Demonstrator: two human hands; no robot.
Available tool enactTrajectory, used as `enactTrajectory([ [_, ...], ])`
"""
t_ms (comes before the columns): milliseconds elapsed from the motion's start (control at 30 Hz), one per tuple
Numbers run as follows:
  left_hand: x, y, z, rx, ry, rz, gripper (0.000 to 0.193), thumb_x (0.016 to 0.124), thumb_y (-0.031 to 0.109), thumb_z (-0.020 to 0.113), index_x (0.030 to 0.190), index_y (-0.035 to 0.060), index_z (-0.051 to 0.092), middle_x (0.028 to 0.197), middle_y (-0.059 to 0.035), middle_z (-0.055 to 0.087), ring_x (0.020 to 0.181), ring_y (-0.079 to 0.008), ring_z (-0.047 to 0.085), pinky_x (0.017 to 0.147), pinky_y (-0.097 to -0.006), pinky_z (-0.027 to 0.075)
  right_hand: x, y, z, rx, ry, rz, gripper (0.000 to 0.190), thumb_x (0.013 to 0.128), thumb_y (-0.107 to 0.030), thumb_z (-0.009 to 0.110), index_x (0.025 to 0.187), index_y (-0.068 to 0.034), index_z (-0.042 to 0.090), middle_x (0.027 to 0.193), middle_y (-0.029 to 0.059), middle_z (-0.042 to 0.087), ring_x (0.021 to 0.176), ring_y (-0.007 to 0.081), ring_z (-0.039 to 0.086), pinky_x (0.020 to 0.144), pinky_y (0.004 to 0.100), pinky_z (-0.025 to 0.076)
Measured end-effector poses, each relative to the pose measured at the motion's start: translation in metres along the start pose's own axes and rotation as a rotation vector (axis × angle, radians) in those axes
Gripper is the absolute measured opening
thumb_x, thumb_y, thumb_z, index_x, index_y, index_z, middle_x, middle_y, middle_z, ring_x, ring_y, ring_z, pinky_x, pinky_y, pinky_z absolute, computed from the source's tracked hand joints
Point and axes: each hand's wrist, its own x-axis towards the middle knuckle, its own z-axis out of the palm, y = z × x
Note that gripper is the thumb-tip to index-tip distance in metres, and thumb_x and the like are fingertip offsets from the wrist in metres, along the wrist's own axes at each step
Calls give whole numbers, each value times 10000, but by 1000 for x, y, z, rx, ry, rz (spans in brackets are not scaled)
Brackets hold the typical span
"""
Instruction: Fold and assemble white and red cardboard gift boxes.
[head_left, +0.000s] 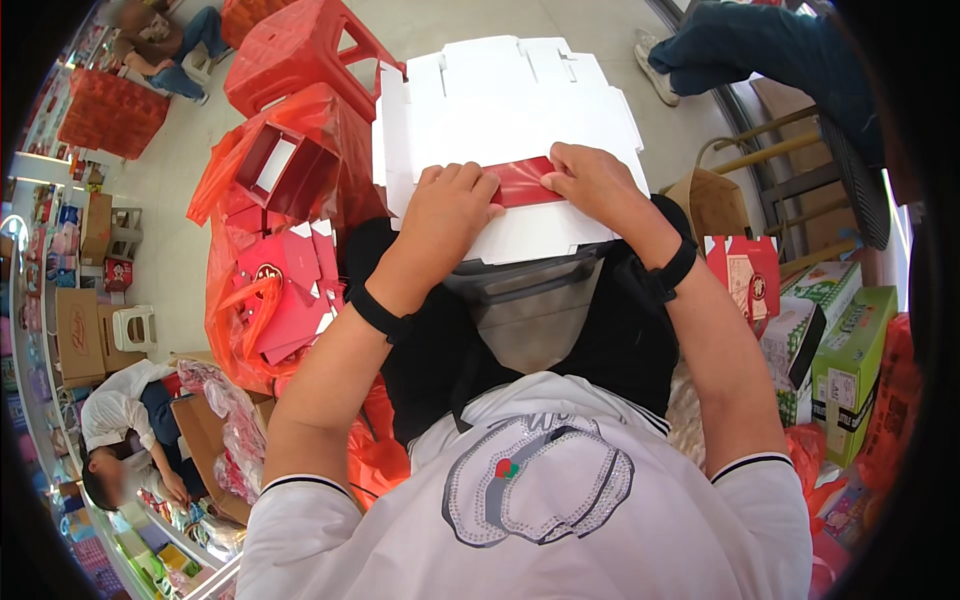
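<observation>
Across my lap lies an unfolded cardboard box blank (517, 97), its white side up, with cut tabs and slots along the edges. A glossy red panel (525, 182) shows near its front side, between my hands. My left hand (451, 210) grips the left end of this panel, fingers bent over it and thumb near the front edge. At the right end my right hand (596, 184) pinches the panel with its thumb and fingers. Under the blank, a grey plastic container edge (525, 276) is visible. Whether the red panel is folded over from the blank cannot be told.
At left, an open dark-red box (289, 169) and flat red carton pieces (289, 292) lie on red plastic bags, before a red stool (300, 56). At right stand a paper bag (709, 202), a red gift box (742, 277) and green cartons (851, 367). Other people sit nearby.
</observation>
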Motion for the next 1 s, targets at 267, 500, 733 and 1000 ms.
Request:
enactTrajectory([
  [267, -2, -2, 2, 83, 3, 124, 313, 918, 198, 713, 1149, -2, 649, 1044, -122, 645, 1016, -295, 633, 956, -419, 487, -22, -1, -3, 90, 155, -166, 429, 847, -222, 811, 1214, -98, 625, 1012, 126, 632, 890, 296, 648, 790, 409, 533],
  [500, 3, -13, -1, 30, 45, 167, 261, 934, 196, 705, 1113, 10, 662, 986, -121, 642, 961, -300, 630, 910, -419, 501, -19, 2, -1, -28, 103, -196, 430, 841, -168, 778, 1246, -136, 639, 1023, 124, 567, 910, 324, 642, 827, 406, 544],
  [733, 8, -22, -9, -94, -27, 110, 290, 891, 223, 752, 1106, 47, 666, 1006, -96, 635, 955, -288, 616, 866, -413, 510, -11, 8, 5, 49, 140, -183, 283, 863, -93, 708, 1143, -133, 688, 944, 103, 579, 854, 283, 628, 771, 386, 523],
  [1000, 9, -16, -6, -32, -47, 98, 274, 841, 158, 758, 1079, 59, 664, 985, -84, 624, 944, -282, 622, 846, -404, 520, -14, 4, 1, 46, 85, -159, 244, 896, -143, 702, 1139, -130, 693, 992, 106, 600, 898, 297, 654, 812, 409, 542],
])
